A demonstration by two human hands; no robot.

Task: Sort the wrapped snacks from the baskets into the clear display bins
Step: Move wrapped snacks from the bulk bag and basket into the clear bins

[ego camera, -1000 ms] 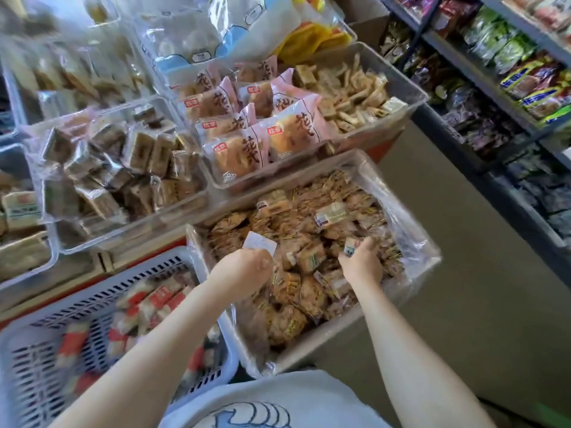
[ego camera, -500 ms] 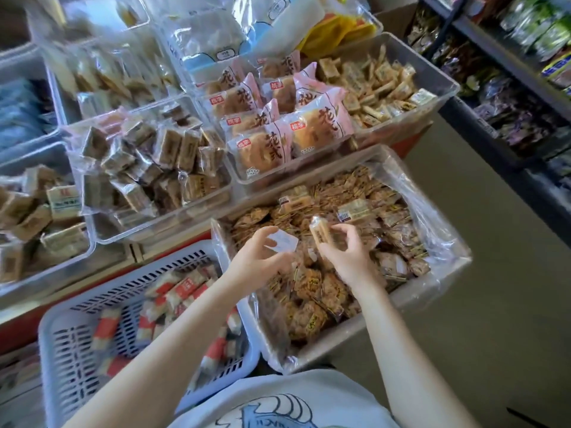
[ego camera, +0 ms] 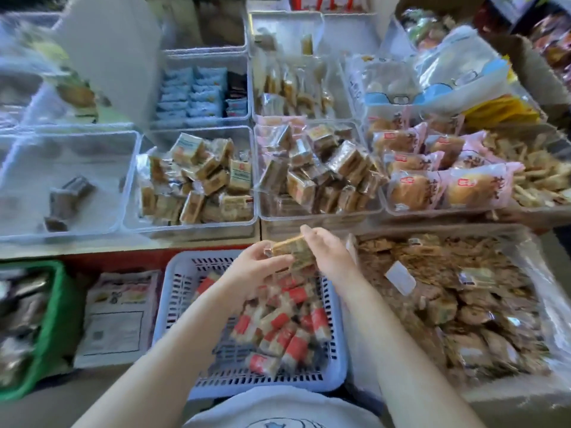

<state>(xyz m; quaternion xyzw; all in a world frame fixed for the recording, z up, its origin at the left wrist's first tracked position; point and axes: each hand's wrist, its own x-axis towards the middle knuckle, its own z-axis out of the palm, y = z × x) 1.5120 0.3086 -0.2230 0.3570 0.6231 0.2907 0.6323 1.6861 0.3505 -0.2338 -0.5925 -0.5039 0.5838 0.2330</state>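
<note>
A single head-worn view looks forward and steeply down from above the person's chest. Both forearms reach in from the near edge toward mid-frame. It sits close over the blue basket [ego camera: 182, 307], with clear bins [ego camera: 197, 223] on the surface beyond, blurred toward the far edge.

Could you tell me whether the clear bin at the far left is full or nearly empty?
Nearly empty: the clear bin shows mostly bare floor, with a few dark wrapped pieces.

You stand in a snack shop: clear display bins [ego camera: 197, 223] heaped with wrapped cakes [ego camera: 200, 177] fill the desk, stock baskets [ego camera: 176, 304] wait below, and packaged goods [ego camera: 553, 41] line the far right.
</note>
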